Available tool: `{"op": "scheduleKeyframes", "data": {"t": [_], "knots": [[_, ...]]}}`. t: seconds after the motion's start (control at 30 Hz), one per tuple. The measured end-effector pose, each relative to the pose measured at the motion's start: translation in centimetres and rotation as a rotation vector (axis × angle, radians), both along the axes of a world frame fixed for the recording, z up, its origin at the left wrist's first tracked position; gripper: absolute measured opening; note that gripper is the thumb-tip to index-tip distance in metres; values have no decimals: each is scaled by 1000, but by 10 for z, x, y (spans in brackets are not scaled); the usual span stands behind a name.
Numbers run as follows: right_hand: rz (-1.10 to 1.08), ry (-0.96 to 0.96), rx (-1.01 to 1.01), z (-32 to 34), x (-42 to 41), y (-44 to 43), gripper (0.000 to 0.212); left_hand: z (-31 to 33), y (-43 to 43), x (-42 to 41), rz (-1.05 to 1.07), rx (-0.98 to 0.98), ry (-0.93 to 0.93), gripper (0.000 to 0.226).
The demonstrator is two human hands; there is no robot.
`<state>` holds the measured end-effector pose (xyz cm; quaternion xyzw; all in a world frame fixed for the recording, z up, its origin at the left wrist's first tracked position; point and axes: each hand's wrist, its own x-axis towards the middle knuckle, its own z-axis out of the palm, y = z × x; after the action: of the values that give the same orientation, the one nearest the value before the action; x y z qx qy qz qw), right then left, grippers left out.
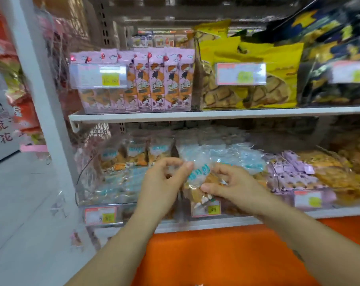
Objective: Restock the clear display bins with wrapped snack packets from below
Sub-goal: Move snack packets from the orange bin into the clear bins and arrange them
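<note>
A clear-wrapped snack packet [199, 178] with blue print and brown snacks inside is held between both hands in front of the lower shelf. My left hand [164, 178] pinches its upper left edge with curled fingers. My right hand [226, 182] grips its right side, thumb and fingers curled round it. Behind the hands stands a clear display bin [104, 195] full of similar blue-printed packets [236, 157]. The frame is blurred.
The upper shelf [216, 115] holds pink snack packs [160, 83], yellow biscuit bags [257, 79] and dark blue bags [335, 58]. Purple packets [292, 172] and orange snacks [335, 172] fill bins at right. An orange panel [226, 254] lies below. A white post [43, 89] stands left.
</note>
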<state>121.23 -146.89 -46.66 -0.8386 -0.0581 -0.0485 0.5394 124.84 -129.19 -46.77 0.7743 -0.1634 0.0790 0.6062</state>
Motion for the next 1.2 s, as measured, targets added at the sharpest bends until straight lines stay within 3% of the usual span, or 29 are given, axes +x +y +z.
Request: {"op": "scheduleKeyframes", "data": {"t": [0.07,0.17,0.23,0.33,0.47,0.57,0.7,0.83,0.93,1.03,1.1,1.2], "knots": [[-121,-18,96,-8,-8,-19,32,-1,-25,-3,-107,0,78,51],[-149,-16,192,-11,-18,-46,28,-1,-58,-5,-149,-30,133,41],[-144,-31,228,-7,-22,-65,25,1,-80,-4,-178,-173,237,34],[-98,5,480,-3,-24,-95,34,11,-114,-2,-216,-309,316,18],[-110,-16,746,-8,-18,-123,36,21,-148,5,-296,-120,188,26],[-154,-44,704,-10,-14,-139,37,20,-159,8,-354,78,125,48],[-151,-15,562,-13,-15,-150,45,16,-166,5,-434,52,132,41],[-124,15,714,-18,-17,-150,43,12,-163,-1,-490,-53,314,33],[-92,42,825,-18,-22,-145,40,11,-158,-4,-493,-13,355,28],[-78,35,858,-13,-24,-136,38,10,-154,-9,-525,-184,497,29],[-207,-14,714,-14,-22,-128,43,7,-150,-12,-454,-195,506,19],[-403,-223,312,-20,-22,-117,63,1,-147,-9,-234,149,228,18]]}}
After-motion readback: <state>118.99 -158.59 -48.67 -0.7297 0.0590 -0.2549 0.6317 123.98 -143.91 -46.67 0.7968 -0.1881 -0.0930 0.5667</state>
